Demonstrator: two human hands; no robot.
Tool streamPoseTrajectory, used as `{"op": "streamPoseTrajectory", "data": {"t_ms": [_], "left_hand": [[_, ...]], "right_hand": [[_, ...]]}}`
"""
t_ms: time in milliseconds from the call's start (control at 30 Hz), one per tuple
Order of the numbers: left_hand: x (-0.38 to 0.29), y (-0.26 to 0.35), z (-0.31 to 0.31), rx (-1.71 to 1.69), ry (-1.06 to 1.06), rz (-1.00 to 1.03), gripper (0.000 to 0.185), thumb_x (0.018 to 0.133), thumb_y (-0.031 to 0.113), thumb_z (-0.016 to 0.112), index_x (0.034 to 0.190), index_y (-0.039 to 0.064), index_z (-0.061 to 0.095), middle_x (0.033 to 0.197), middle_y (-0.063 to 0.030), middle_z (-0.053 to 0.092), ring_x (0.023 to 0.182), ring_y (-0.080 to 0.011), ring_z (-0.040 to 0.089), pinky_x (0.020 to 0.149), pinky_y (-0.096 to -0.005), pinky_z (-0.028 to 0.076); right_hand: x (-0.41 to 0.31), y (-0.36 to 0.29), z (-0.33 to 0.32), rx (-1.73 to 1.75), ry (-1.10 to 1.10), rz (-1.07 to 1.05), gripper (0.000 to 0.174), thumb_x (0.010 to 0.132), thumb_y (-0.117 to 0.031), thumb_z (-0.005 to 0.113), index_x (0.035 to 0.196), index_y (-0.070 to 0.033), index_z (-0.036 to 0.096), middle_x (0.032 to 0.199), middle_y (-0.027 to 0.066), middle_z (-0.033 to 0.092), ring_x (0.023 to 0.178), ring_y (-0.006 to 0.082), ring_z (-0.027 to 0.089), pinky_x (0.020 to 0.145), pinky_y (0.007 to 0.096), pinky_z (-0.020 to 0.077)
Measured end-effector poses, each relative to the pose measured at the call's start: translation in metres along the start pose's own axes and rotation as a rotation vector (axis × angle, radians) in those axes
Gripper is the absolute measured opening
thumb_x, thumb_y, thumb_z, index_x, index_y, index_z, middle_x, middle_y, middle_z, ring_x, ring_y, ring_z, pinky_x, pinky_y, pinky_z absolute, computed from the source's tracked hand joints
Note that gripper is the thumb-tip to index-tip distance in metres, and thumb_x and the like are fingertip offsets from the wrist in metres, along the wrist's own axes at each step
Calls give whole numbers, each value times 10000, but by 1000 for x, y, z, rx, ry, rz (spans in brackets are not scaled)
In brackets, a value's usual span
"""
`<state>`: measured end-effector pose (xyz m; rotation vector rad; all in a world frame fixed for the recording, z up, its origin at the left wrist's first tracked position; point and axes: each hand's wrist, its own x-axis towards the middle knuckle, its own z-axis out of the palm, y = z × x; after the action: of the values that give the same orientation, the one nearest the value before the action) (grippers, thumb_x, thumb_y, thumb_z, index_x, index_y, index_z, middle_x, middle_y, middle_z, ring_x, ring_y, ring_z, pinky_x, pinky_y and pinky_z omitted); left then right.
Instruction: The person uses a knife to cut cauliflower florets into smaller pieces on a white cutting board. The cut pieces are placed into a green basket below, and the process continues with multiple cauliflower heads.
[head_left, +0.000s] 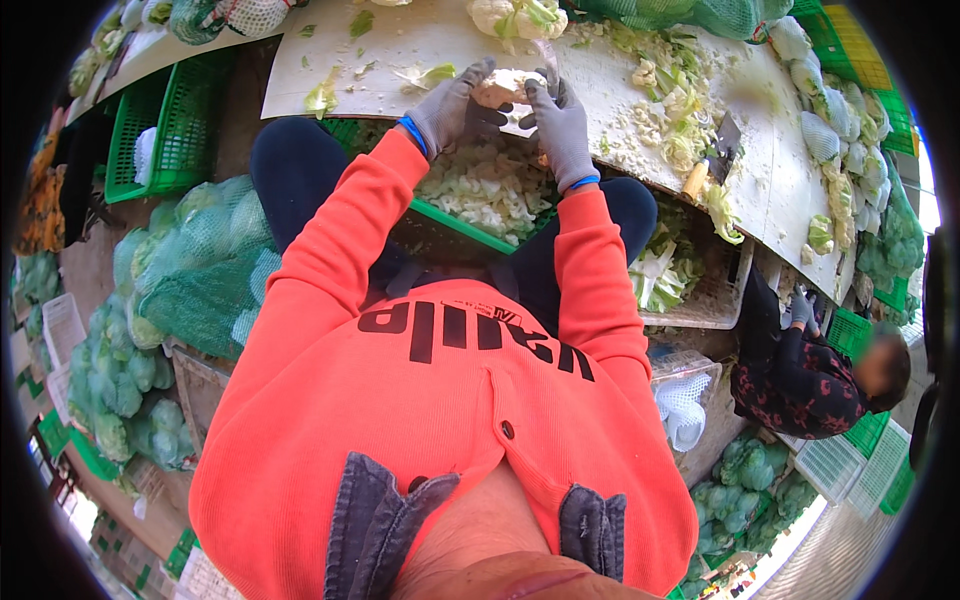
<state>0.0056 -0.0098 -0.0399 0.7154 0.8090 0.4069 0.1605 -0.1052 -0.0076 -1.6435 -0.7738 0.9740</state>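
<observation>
Before me, above the near edge of the white tabletop (289, 82), both gloved hands hold a piece of cauliflower (501, 88). My left hand (455, 109) grips its left side with curled fingers. My right hand (555, 124) is at its right side and also has a knife (547, 64), its curved blade pointing away from me; the handle is hidden in the glove. Under the hands, a green plastic crate (466, 219) between my knees holds many cut white florets (491, 187). Just beyond the hands, a whole cauliflower head (517, 16) lies on the table.
A cleaver (724, 148) with a wooden handle lies at the table's right edge among leaf scraps (679, 105). A pale crate (709, 319) of leaves stands by my right knee. Netted cauliflowers (199, 262) are piled at left. A co-worker (817, 375) sits at right.
</observation>
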Motion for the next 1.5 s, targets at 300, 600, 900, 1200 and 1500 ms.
{"op": "streamPoseTrajectory", "data": {"t_ms": [300,600,900,1200,1500], "left_hand": [[11,-13,13,-242,72,37,595,994,624,520,1154,65,646,878,-74,677,698,-225,657,583,-372,554],[10,-16,13,-44,167,108,649,989,653,504,1228,60,613,955,-92,696,718,-221,670,587,-381,558],[28,-37,-1,63,148,284,628,978,579,590,1275,26,581,1080,-154,690,941,-266,694,802,-426,580],[17,-11,-21,-921,-535,22,512,1035,352,514,1295,-89,485,1326,-368,536,1231,-492,564,1071,-611,468],[-26,-22,8,-1151,-978,121,526,1021,319,406,1426,-13,447,1463,-186,527,1354,-302,496,1187,-425,339]], "right_hand": [[-28,2,26,-709,71,-259,630,1023,-318,477,1568,-63,291,875,282,704,798,481,680,732,554,533],[-25,-2,36,-805,54,-217,667,1015,-290,487,1585,-56,234,873,318,689,791,495,668,723,569,525],[5,40,22,-638,-5,-163,690,1025,-260,462,1615,-73,156,822,211,707,666,354,683,616,458,540],[-5,15,2,-447,140,-243,656,1015,-255,475,1581,-12,252,940,310,702,816,451,692,723,496,535],[-76,-10,33,-485,33,-415,669,1008,-203,500,1595,-43,221,1051,299,692,883,454,687,769,479,543]]}}
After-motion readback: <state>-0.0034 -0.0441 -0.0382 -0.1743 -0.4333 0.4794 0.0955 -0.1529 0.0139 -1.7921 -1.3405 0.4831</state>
